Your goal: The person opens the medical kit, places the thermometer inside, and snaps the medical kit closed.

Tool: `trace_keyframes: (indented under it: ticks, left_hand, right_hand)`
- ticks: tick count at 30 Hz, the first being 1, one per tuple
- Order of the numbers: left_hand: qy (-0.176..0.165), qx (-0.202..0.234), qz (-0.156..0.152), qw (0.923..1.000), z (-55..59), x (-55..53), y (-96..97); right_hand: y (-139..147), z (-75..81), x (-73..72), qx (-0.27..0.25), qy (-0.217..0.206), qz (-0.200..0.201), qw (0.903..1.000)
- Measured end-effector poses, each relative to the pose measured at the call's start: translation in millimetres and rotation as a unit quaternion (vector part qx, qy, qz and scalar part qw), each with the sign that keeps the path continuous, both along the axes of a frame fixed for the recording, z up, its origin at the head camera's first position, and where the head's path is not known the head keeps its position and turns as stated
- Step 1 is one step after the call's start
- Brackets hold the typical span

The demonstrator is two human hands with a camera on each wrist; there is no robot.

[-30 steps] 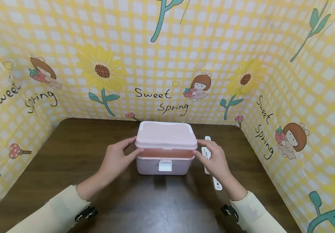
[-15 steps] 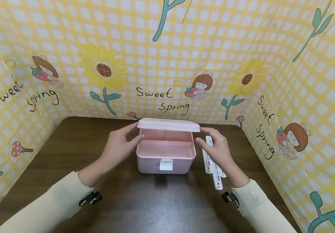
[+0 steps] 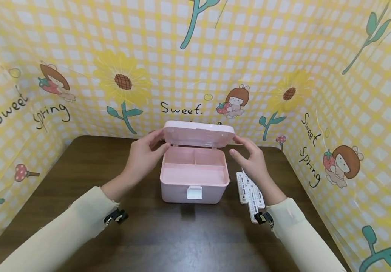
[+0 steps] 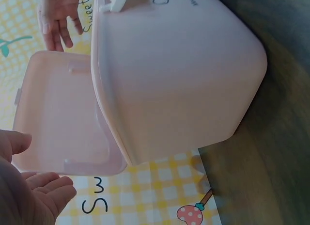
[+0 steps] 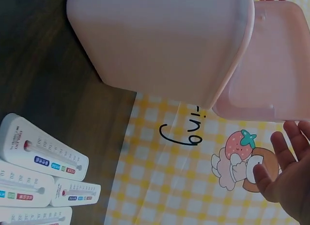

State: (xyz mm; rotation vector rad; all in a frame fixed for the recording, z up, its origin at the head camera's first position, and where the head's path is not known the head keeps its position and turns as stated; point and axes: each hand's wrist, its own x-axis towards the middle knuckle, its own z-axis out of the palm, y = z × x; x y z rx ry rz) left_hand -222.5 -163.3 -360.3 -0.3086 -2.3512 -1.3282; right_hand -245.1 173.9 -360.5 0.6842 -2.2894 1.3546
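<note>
A pink lidded box (image 3: 176, 193) with a white front latch (image 3: 194, 192) stands at the middle of the table. Its lid (image 3: 198, 135) is tipped up and back, baring a divided inner tray (image 3: 195, 174) with nothing in it. My left hand (image 3: 145, 155) touches the lid's left edge, fingers loosely extended and thumb toward the front. On the other side my right hand (image 3: 255, 163) has its fingertips at the lid's right edge, its thumb held apart. The left wrist view shows the lid (image 4: 68, 113) between both hands.
Several white thermometers (image 5: 46, 147) with printed scales lie overlapping on the table right of the box, partly under my right forearm. A yellow checked cloth (image 3: 168, 68) with flowers walls the dark wooden table (image 3: 90, 166) behind and at both sides.
The lid has swung from nearly closed to tilted back, uncovering the inner tray. Both hands rose and moved away with it, while the box body stayed put.
</note>
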Motion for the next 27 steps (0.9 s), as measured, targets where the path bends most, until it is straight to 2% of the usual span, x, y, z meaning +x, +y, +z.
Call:
trace_keyframes:
  ticks: [3,7,10,13,16,18,21,25,27]
  left_hand:
    - [-0.004,0.010,-0.001,0.9999,-0.7,-8.0,-0.3]
    - [-0.002,0.035,-0.009,0.9994,-2.9,-19.5,-1.1]
    - [-0.001,0.047,-0.013,0.9988,-5.6,-26.0,-1.2]
    - [-0.002,0.050,-0.014,0.9986,-8.5,-31.5,-1.4]
    - [-0.001,0.054,-0.015,0.9984,-11.8,-37.7,-2.1]
    - [-0.008,0.054,-0.015,0.9984,-14.7,-42.0,-2.6]
    - [-0.020,0.057,-0.023,0.9979,-20.4,-48.4,-3.3]
    - [-0.048,0.050,-0.029,0.9972,-30.7,-55.8,-4.7]
    - [-0.070,0.037,-0.024,0.9966,-37.2,-59.2,-5.2]
  right_hand:
    - [-1.9,7.6,-0.5,0.003,0.003,0.013,0.9999]
    - [4.6,-6.9,-24.9,0.012,0.007,0.022,0.9997]
    - [5.4,-11.1,-34.0,0.007,0.003,0.030,0.9995]
    - [-0.3,-3.1,-29.1,0.001,0.003,0.037,0.9993]
    - [-3.5,-3.0,-31.7,0.001,0.006,0.039,0.9992]
    - [-4.0,-7.1,-36.6,0.000,0.005,0.038,0.9993]
    - [-1.9,-22.6,-51.9,-0.002,0.000,0.035,0.9994]
    - [1.5,-44.0,-70.3,0.005,-0.016,0.030,0.9994]
    - [2.5,-50.4,-73.1,0.017,-0.024,0.026,0.9992]
